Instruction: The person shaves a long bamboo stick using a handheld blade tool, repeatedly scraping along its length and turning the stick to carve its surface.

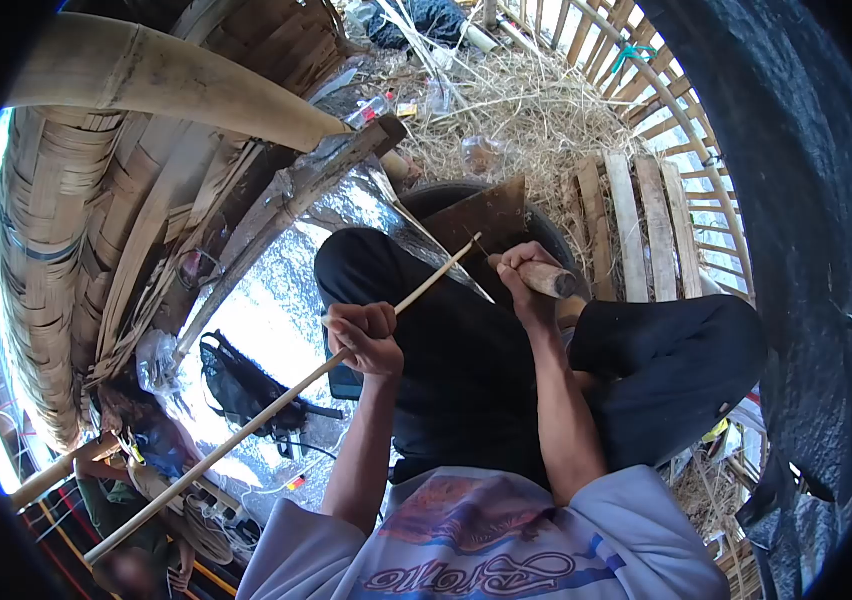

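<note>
My left hand (364, 338) is closed around a long, thin bamboo stick (246, 430). The stick slants from the lower left up past my left knee, and its far tip lies near the middle of the view. In my right hand (526, 268) is a knife, gripped by its thick wooden handle (550, 280). Its narrow blade shows only as a dark sliver beside the stick's tip; whether they touch I cannot tell. Under the tip, a brown flat board (476, 218) leans in a round black tub (546, 228).
Dry straw shavings (536, 110) cover the ground ahead, near wooden slats (636, 230). A black backpack (246, 385) lies on a shiny sheet (296, 260) at left. A thick bamboo pole (186, 75) crosses upper left. Another person (131, 520) is at lower left, beneath the stick.
</note>
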Demonstrator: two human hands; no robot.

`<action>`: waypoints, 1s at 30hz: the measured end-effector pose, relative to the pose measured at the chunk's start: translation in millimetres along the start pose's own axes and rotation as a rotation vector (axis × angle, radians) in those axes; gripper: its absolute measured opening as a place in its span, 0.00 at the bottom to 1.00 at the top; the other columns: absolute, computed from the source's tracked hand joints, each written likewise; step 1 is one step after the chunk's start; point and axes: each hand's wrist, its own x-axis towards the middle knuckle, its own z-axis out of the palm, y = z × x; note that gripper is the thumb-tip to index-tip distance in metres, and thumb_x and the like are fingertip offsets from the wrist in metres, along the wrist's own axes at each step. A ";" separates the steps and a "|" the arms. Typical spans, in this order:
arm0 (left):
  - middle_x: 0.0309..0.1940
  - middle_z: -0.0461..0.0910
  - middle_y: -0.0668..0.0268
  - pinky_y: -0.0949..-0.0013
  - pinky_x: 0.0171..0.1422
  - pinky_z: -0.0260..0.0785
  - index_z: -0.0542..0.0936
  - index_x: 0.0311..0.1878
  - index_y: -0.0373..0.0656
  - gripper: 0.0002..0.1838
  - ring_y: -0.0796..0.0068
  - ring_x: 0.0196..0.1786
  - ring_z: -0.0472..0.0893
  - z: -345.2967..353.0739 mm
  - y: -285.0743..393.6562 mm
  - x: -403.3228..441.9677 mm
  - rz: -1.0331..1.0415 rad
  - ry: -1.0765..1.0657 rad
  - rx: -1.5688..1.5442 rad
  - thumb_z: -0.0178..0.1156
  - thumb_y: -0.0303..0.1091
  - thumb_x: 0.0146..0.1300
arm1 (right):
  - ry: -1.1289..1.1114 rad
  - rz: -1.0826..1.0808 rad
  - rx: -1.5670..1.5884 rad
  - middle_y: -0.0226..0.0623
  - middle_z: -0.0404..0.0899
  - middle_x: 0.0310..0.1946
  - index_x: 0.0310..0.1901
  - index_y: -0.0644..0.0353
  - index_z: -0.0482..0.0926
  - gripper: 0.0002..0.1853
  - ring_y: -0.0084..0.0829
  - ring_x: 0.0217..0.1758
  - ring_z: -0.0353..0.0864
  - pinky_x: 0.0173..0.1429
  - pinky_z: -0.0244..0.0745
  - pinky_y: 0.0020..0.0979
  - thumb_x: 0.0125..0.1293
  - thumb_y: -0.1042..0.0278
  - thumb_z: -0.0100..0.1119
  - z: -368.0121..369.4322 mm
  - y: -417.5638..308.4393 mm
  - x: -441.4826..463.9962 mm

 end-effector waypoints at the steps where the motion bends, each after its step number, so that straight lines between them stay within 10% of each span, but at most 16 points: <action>1: 0.11 0.49 0.77 0.78 0.13 0.41 0.59 0.25 0.48 0.22 0.89 0.10 0.48 0.0 0.2 -3.7 -0.003 0.003 -0.018 0.39 0.52 0.72 | 0.005 0.009 -0.006 0.29 0.73 0.24 0.25 0.60 0.69 0.08 0.18 0.30 0.72 0.39 0.70 0.23 0.51 0.82 0.59 -1.4 -0.6 -2.9; 30: 0.09 0.46 0.78 0.76 0.15 0.37 0.58 0.25 0.50 0.22 0.87 0.10 0.44 4.6 1.1 -3.9 -0.026 0.024 0.018 0.39 0.54 0.71 | -0.072 -0.078 -0.134 0.29 0.74 0.21 0.24 0.61 0.70 0.07 0.16 0.25 0.72 0.32 0.68 0.21 0.51 0.80 0.60 2.4 -2.8 0.5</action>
